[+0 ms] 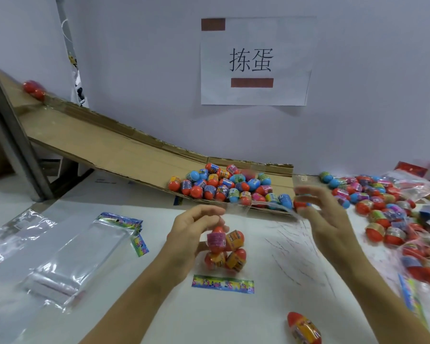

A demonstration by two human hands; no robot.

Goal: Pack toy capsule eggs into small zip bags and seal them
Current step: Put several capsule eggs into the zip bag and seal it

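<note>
The zip bag (225, 249) hung above the middle of the counter (233, 316), already loaded with about four capsule eggs (224, 252) stacked in two rows. The left hand (191, 234) pinched it near the mouth, fingers curled round the clear film just above the top eggs. The right hand (323, 217) was blurred, raised beside the bag's mouth; it seemed to hold a strip of film and perhaps a red egg, though I could not tell its grip for certain.

The film looked thin, soft and slippery, likely to buckle wherever it was squeezed. The eggs looked hard, light and smooth, apt to roll once let go. The best hold was probably the bag's top edge, both sides of the zip, with the eggs hanging below as ballast.

A printed header card (222, 284) lay just under the bag. Empty bags (67, 259) lay well apart to the left. A cardboard chute (109, 142) ended in a heap of loose eggs (229, 187) near the hands, and packed bags (407, 219) crowded the right edge. One egg (304, 328) lay near the front. The bare room was between the forearms.
</note>
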